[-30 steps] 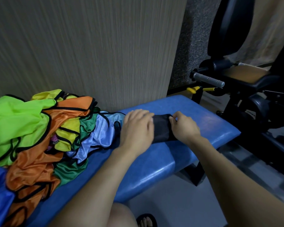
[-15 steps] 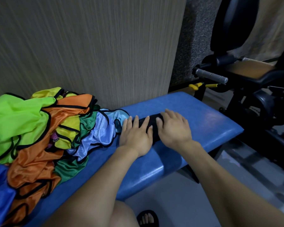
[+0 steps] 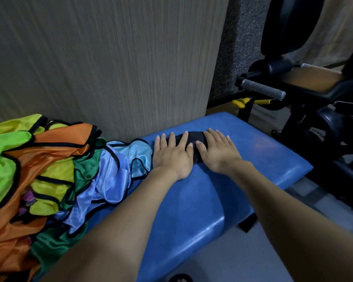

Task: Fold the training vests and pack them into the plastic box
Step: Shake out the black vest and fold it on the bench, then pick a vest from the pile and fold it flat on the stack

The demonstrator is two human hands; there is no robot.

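A: Nearest you, both forearms reach out over the padded blue vinyl bench point(image 3: 192, 200). What do your hands hold?

B: Nothing is gripped. Your left hand point(image 3: 172, 154) and right hand point(image 3: 216, 152) lie flat, fingers straight and slightly spread, pressing the small dark folded vest point(image 3: 193, 139).

A: How does that bundle lie?

B: Directly under your palms, its long axis running left to right across the bench. Both hands are equally near; judged from this, either could lift it.

A: And beyond?

B: Left of your left hand, touching the bundle's near end, sits the heap of unfolded satin vests point(image 3: 49, 165) against the ribbed grey wall panel point(image 3: 110, 68). No plastic box is visible.
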